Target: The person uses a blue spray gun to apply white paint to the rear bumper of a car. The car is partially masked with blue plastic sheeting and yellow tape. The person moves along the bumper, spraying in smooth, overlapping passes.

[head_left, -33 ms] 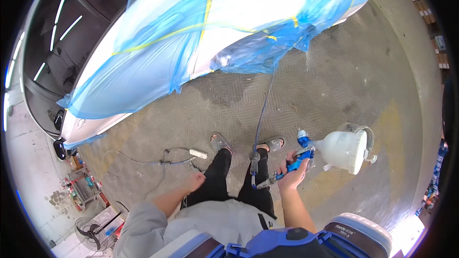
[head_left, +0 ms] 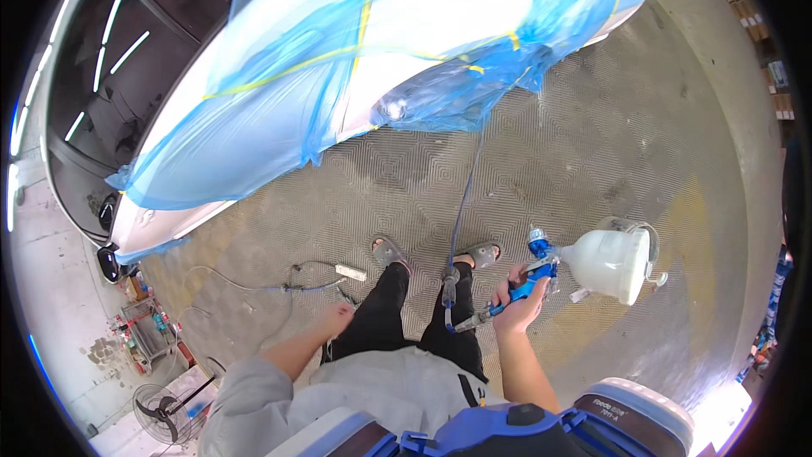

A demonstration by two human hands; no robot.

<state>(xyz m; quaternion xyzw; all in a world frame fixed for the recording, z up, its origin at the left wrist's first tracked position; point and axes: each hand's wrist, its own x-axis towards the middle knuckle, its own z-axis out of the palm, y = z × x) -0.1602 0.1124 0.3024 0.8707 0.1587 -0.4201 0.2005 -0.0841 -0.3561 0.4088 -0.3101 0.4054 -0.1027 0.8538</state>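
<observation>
My right hand is wrapped round the handle of a blue spray gun. A translucent white paint cup is attached to the gun and tilted out to the right, with pale liquid inside. From the handle an air hose loops past my right leg and runs up toward the car. My left hand hangs beside my left thigh, fingers curled, with nothing visible in it. Ahead stands a white car body, partly masked with blue plastic film and yellow tape.
A clear bucket shows behind the paint cup. Hose and a white block lie on the patterned floor near my left foot. A fan and a small cart stand at the lower left.
My left hand has shifted slightly left and down. The spray gun stays in my right hand, and the view has turned a little.
</observation>
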